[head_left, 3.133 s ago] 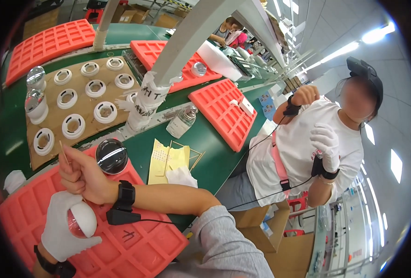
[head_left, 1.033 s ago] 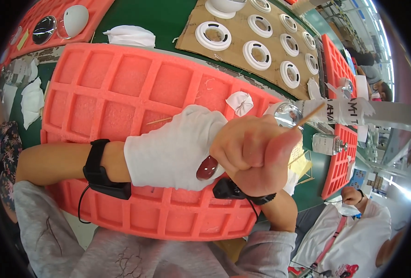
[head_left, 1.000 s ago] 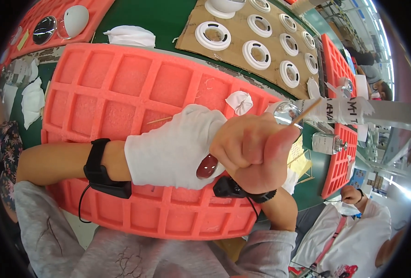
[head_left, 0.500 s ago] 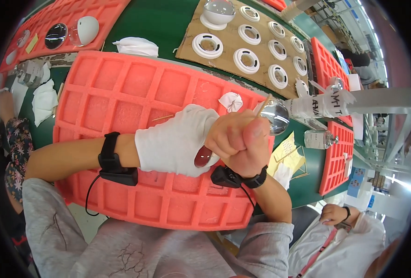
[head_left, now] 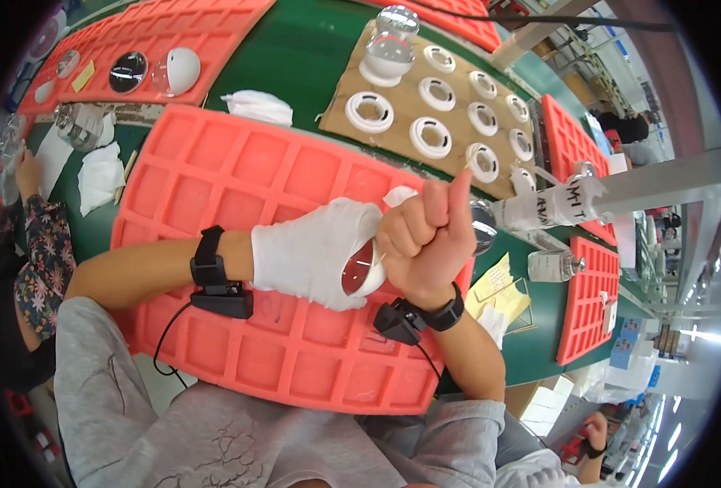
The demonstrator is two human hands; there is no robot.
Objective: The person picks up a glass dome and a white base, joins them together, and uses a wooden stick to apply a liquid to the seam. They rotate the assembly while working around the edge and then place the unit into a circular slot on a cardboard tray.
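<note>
My left hand (head_left: pixel 316 254) wears a white glove and cups a small round dome with a red inside (head_left: pixel 362 270) over the red moulded tray (head_left: pixel 238 187). My bare right hand (head_left: pixel 429 237) is closed in a fist right against the dome, pinching a thin stick whose tip shows near the dome's rim. Both wrists carry black bands with small black boxes. A clear glass dome (head_left: pixel 482 228) lies just behind my right fist.
A cardboard board (head_left: pixel 438 106) with several white rings stands behind, one ring bearing a glass globe (head_left: pixel 391 37). White cloths (head_left: pixel 259 106) lie on the green table. More red trays (head_left: pixel 584 301) sit at right and far left. Another person's patterned sleeve (head_left: pixel 43 252) reaches in at left.
The view has swung from a co-worker and the far bench down onto my hands. Over the last second my hands stay joined on the dome and shift slightly toward the tray's middle.
</note>
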